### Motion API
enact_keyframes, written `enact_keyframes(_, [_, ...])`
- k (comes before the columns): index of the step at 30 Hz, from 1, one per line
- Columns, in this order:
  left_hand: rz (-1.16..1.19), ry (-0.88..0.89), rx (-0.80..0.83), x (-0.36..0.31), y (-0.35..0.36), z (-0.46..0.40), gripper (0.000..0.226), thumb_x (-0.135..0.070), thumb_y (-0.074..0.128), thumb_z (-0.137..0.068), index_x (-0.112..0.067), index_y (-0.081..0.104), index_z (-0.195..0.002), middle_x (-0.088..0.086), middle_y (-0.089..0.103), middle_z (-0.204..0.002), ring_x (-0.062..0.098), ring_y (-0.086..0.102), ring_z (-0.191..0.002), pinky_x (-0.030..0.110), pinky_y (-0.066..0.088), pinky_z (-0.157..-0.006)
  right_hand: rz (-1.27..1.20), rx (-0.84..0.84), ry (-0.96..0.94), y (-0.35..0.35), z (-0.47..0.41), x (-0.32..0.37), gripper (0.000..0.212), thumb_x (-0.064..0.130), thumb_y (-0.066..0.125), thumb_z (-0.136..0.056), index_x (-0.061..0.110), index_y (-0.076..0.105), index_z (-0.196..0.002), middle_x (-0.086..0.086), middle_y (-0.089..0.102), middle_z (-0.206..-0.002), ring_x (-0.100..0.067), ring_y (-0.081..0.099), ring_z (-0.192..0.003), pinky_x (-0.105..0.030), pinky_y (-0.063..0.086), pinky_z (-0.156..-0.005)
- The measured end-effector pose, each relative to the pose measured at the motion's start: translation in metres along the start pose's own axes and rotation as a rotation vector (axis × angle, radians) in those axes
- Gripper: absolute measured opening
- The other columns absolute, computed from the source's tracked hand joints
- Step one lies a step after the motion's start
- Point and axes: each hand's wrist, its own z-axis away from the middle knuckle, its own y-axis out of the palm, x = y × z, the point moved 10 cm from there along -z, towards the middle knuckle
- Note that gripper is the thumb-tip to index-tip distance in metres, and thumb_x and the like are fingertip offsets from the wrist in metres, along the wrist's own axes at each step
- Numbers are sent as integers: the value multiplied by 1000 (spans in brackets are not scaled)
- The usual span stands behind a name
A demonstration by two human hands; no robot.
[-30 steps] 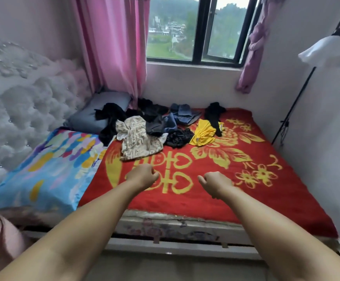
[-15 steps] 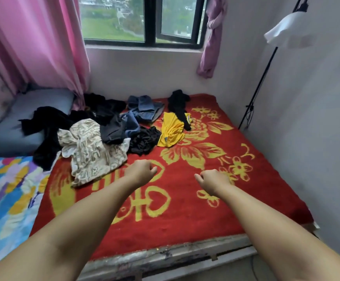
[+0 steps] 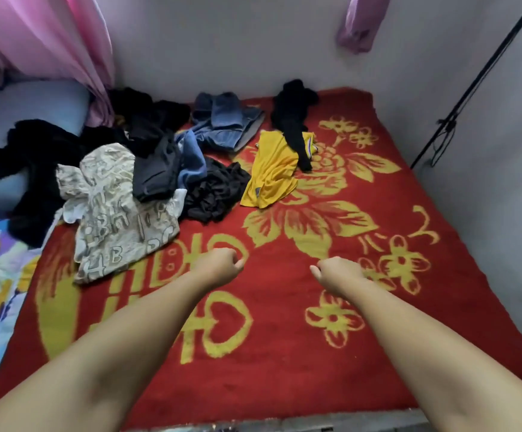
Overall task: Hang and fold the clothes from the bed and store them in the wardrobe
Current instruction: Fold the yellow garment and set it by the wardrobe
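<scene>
Fingers [image 3: 236, 263] curled on both hands, one yellow shirt [image 3: 270, 173] beyond.

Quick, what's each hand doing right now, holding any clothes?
Left hand: closed in a fist, holding nothing, above the red blanket.
Right hand: closed in a fist, holding nothing.

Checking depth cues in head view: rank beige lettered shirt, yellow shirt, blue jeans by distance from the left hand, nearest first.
From the left hand:
1. beige lettered shirt, just left and beyond it.
2. yellow shirt, farther back, to the right.
3. blue jeans, farthest, near the back wall.
</scene>
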Motion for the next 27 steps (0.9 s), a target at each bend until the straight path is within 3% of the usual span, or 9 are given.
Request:
enact_keyframes(7, [20,-61,107,-21,104,-94,33,-40,41,-98,-19,58,-117,2,64,-108,23,60,-95,31,46,-67,-6,140,-73,99,-123,-26,44,39,27,-103,11,61,-111,-9,60,-115,-30,58,-106,-36,42,-74])
enact_keyframes(11, [15,-93,124,2,155,-134,40,-36,42,-98,-20,45,-134,3,60,-112,22,59,-98,31,44,-64,-67,73,-101,144,-178,-22,38,36,37,-100,12,51,-126,-13,47,-130,-31,42,-123,-43,42,-91])
enact_keyframes(14, [9,-144,134,28,179,-176,49,-34,43,-97,-20,33,-143,6,52,-124,25,54,-110,39,50,-75,-129,22,-133,177,-222,-7,43,33,40,-99,15,41,-138,-14,29,-151,-29,25,-140,-46,30,-109])
enact_keyframes(17, [-14,-125,30,39,180,-228,56,-30,48,-95,-19,27,-146,10,45,-131,29,45,-120,43,46,-85,-144,-10,-160,207,-252,2,51,34,35,-101,19,27,-149,-8,11,-160,-22,7,-148,-47,9,-118])
enact_keyframes(20, [-52,-26,-134,26,170,-283,65,-31,54,-92,-17,24,-149,13,37,-141,31,37,-128,45,40,-96,-141,-88,-212,233,-263,-5,54,36,31,-100,25,22,-152,0,10,-161,-16,4,-149,-43,-5,-119])
enact_keyframes(24, [-107,48,-286,15,154,-360,77,-37,58,-89,-19,19,-151,13,20,-155,29,21,-142,44,27,-109,-193,-183,-213,235,-278,-8,60,38,21,-91,25,33,-148,1,24,-158,-17,16,-147,-40,-5,-118])
enact_keyframes(27, [-157,18,-263,14,160,-406,81,-24,57,-88,-22,9,-153,12,5,-160,29,8,-147,49,21,-113,-201,-132,-219,245,-274,-1,63,39,18,-90,25,28,-150,2,19,-159,-16,11,-148,-42,-5,-119])
